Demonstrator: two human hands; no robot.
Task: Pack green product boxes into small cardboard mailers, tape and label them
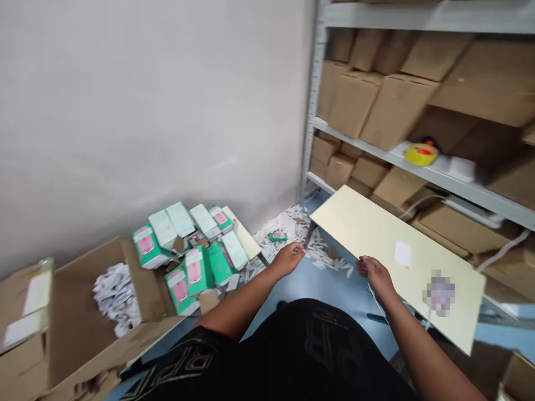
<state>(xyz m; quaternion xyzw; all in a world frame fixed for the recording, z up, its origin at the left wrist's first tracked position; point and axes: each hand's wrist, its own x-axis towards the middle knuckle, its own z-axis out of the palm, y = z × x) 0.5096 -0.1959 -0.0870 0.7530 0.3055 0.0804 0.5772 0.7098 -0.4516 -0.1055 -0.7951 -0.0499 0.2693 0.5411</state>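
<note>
My left hand [290,258] hangs in the air over the blue floor, its fingers loosely bent, with no object visible in it. Beyond it on the floor, a small green box [277,236] lies among white paper scraps [288,221]. My right hand [373,273] hovers by the near edge of a pale yellow table [349,220]; its fingers are half curled and nothing shows in them. Whether it touches the table edge I cannot tell. A white square of paper [403,254] and a blurred-out item [439,293] lie on that table.
Several green and white boxes [194,270] are heaped at the left. Beside them stands an open carton [79,312] holding crumpled white material [117,295]. Metal shelving [418,19] at the right bears brown cartons [397,108] and a yellow tape roll [420,156].
</note>
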